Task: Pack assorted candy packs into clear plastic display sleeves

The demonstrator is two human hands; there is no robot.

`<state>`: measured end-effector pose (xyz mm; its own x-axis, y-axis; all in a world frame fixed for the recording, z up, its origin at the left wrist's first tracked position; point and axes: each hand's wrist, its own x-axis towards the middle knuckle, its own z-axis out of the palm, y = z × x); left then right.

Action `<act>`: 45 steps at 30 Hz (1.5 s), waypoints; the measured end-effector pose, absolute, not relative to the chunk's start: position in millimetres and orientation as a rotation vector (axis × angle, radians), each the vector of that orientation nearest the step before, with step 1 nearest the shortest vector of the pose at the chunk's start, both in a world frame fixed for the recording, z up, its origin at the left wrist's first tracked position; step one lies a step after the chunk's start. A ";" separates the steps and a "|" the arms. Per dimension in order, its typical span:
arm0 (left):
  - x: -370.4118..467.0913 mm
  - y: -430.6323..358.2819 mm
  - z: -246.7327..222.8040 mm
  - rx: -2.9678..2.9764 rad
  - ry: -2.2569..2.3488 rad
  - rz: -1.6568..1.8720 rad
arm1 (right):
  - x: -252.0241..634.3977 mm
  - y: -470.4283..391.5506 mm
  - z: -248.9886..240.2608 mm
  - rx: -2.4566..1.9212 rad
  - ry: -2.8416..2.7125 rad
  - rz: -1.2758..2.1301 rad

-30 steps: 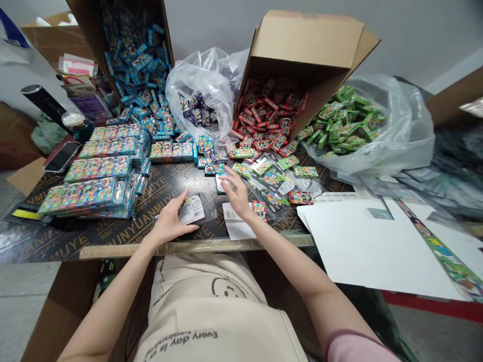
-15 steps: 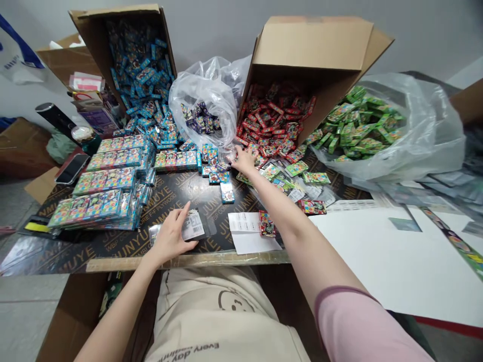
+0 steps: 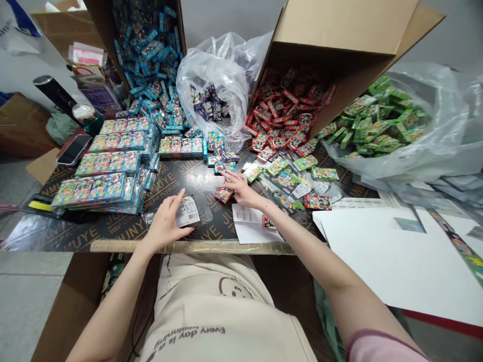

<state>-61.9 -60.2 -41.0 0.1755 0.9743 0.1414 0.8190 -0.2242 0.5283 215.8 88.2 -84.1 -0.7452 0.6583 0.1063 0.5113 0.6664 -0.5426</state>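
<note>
My left hand (image 3: 165,221) lies on the near part of the table with thumb and fingers spread. Its fingers rest at a clear plastic sleeve holding a printed card with a barcode (image 3: 187,211). To its right, my right hand (image 3: 241,190) has its fingertips on a small red printed box (image 3: 224,194), which sits just off the table's middle. Right behind that hand is a little group of small blue boxes (image 3: 216,158). A row of wrapped boxes (image 3: 181,147) lies left of this group.
Wrapped packs (image 3: 107,173) are stacked at left beside a phone (image 3: 74,150). Behind stand a carton of blue boxes (image 3: 145,45), a bag of purple ones (image 3: 209,103), a carton of red ones (image 3: 281,118) and a bag of green ones (image 3: 381,118). White sheets (image 3: 377,251) cover the right.
My right hand has come back from the red pile toward me and leftward, bringing a small red box to where a blue box lay. My left hand stays by the sleeve. The view has shifted slightly.
</note>
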 end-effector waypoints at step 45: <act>-44.9 -55.2 -32.8 1.961 1.512 0.885 | 186.8 25.9 -4.2 -0.594 -1.810 1.384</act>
<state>-44.9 -55.2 -32.8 0.1692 0.9674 0.1882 0.6374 -0.2531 0.7278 186.8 25.9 -4.2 -0.5974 0.7472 0.2912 -0.0852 0.3019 -0.9495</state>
